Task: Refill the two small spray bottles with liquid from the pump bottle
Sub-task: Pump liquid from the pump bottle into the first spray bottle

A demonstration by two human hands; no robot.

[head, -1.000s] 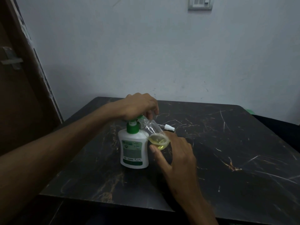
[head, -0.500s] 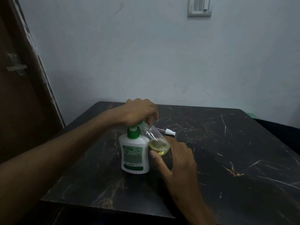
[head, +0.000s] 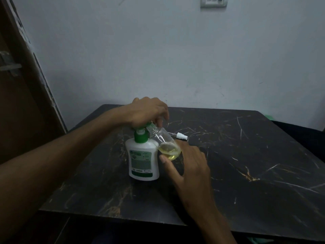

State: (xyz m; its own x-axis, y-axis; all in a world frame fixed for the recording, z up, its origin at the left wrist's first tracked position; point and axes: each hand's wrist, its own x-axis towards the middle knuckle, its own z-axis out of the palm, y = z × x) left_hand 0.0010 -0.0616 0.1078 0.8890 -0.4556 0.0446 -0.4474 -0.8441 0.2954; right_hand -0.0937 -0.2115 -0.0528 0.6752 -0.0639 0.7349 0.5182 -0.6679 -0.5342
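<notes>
The dark marble table (head: pixel 246 155) carries everything. On it stands the white pump bottle (head: pixel 142 159), rigid plastic and probably heavy enough to stay put; the left hand (head: pixel 147 112) curls down over its green pump head. Tilted against its spout is 1 small clear spray bottle (head: pixel 165 143), light, smooth and likely slippery, with yellowish liquid pooled low. The right hand (head: pixel 190 164) clasps its base, the best hold. Behind lies a detached spray cap (head: pixel 181 136). No 2nd spray bottle shows.
</notes>
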